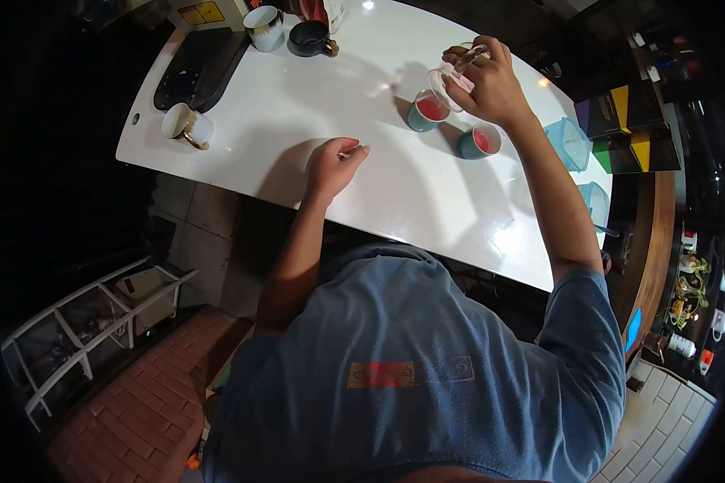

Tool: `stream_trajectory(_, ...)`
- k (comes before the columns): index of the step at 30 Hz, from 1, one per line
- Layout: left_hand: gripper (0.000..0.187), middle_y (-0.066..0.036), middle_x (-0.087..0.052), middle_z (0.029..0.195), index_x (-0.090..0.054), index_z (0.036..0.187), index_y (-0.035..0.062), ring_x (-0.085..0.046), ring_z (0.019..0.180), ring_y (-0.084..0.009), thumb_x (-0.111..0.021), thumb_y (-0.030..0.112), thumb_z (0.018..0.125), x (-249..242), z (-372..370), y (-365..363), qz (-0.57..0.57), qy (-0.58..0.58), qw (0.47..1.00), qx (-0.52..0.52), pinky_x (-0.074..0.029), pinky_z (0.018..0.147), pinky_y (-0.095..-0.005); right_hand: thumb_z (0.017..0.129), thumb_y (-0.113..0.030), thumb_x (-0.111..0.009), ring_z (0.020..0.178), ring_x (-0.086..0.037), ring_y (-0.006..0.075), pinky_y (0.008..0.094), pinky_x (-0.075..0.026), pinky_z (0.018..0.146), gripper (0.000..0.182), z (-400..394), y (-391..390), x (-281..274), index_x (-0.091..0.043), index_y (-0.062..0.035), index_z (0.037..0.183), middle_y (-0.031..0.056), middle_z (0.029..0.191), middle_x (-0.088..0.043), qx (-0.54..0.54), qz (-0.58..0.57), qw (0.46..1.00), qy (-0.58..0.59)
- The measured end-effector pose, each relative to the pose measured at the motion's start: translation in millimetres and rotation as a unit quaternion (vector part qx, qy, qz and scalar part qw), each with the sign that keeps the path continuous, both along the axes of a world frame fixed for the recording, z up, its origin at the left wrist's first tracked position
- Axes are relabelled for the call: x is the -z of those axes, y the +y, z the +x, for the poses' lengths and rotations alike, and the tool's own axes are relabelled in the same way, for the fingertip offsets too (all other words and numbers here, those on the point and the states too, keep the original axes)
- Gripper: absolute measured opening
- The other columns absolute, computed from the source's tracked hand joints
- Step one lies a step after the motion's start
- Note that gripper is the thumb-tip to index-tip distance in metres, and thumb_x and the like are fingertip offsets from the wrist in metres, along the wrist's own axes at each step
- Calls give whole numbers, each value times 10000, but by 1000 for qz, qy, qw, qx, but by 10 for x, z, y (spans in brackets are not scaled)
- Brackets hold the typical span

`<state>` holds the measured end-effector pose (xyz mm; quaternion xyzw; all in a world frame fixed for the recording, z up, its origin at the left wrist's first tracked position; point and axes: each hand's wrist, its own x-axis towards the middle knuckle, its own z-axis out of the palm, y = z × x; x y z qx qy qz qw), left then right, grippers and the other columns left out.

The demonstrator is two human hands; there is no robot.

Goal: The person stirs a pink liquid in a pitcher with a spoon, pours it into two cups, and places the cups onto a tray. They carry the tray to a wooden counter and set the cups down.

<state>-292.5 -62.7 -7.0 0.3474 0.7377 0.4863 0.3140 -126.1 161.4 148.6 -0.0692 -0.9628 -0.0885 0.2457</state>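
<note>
The right hand [495, 87] has its fingers wrapped around a clear glass jug [448, 91], tipped above a blue cup [425, 117] in the upper middle of the frame. Tipping too fast could splash red drink [432, 108] on the white table [411, 189]. The left hand's [333, 169] fingers curl; cannot tell if they hold anything.

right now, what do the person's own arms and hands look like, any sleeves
The left hand and right hand are bare, as are both forearms. The blue shirt has a short right sleeve and a red-and-tan print.
</note>
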Motion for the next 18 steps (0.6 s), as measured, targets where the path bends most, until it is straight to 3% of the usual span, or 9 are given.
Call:
stream_trajectory(9,366,-102,-670,902,-668,999,21,-629,759,-186,-712,315,786,69,25,27,-8,7,1000,-5,-497,709,-299,823,-177,-604,910,-559,251,389,-352,955,192,325,251,-31,-694,-13,868,70,1006,-698,46,-109,988,100)
stream_trajectory(13,394,-107,-658,946,-668,1008,36,-628,810,-202,-710,356,783,25,73,49,-52,-17,998,-16,-493,740,-311,821,-158,-621,917,-542,254,379,-357,933,162,613,278,-69,-683,-8,824,53,1004,-701,77,-77,988,108)
stream_trajectory(17,408,-106,-653,963,-666,1022,43,-622,868,-211,-706,372,784,27,72,63,-59,6,998,-4,-486,767,-317,772,-142,-631,937,-511,264,388,-354,946,174,875,165,-71,-699,-19,874,58,1004,-702,68,-59,992,86)
stream_trajectory(18,412,-104,-653,963,-664,1026,41,-619,885,-212,-706,372,784,41,63,68,-64,6,998,-5,-485,773,-318,770,-202,-639,990,-495,290,394,-368,937,244,932,176,-45,-702,-59,958,50,1019,-689,63,-48,995,67)
